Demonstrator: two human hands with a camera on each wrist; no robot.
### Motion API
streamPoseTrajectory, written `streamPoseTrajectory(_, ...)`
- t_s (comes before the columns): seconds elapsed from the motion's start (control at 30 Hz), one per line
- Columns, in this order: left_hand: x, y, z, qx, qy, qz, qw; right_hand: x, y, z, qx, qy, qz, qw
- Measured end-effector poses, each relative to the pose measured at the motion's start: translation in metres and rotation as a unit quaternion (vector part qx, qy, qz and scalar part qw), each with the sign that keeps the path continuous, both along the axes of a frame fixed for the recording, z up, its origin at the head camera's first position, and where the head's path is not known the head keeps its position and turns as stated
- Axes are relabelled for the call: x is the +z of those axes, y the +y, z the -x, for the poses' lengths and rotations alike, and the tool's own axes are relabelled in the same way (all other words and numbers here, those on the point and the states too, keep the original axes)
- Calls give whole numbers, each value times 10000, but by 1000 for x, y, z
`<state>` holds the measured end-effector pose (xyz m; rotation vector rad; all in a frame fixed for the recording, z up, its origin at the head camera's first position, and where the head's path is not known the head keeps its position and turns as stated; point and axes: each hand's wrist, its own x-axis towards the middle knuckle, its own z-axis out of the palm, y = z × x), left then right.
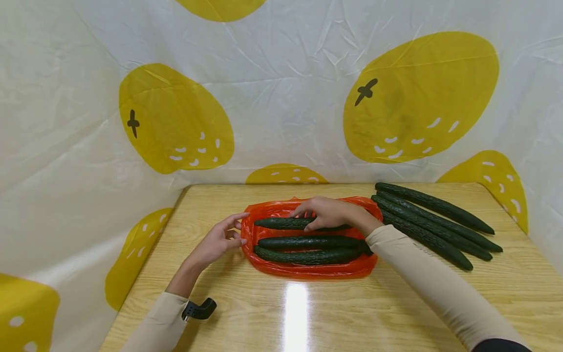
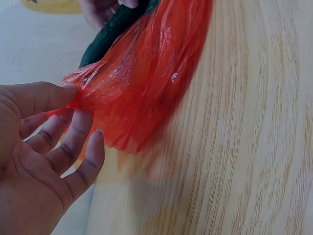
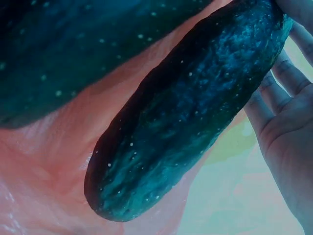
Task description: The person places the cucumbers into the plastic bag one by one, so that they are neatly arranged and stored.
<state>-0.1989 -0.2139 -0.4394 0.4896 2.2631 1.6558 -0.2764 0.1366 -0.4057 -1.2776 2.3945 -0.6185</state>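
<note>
A red plastic bag (image 1: 281,269) lies spread wide on the table, its mouth facing up. My left hand (image 1: 217,242) is at the bag's left end, pinching its rim between thumb and fingers, as the left wrist view shows. Over the bag, my right hand (image 1: 327,212) grips a long dark green cucumber (image 1: 272,223) around its middle, near the far side. Two more cucumbers, one farther (image 1: 308,241) and one nearer (image 1: 308,256), lie side by side in the bag's near half. Bumpy skin on the gripped cucumber (image 3: 161,132) fills much of the right wrist view.
Several loose cucumbers (image 1: 435,205) lie slantwise on the wooden table (image 1: 246,313), just right of the bag and close to its right end. A white sheet (image 1: 281,117) with yellow fruit prints hangs behind the table and along its sides.
</note>
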Motion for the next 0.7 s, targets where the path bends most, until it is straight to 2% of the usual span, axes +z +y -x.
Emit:
streamPoseTrajectory(0.17, 1, 1, -1, 1, -8, -19, 10000, -6, -1, 1, 93, 4, -98, 9999)
streamPoseTrajectory(0.4, 0, 1, -1, -27, 31, -10, 10000, -4, 5, 0, 168, -315, -70, 9993)
streamPoseTrajectory(0.53, 0, 1, -1, -31, 15, -22, 10000, -3, 11, 1, 209, -99, -242, 9994)
streamPoseTrajectory(0.7, 0, 1, 0, -49, 68, -21, 10000, -7, 16, 2, 138, 288, -743, 9967)
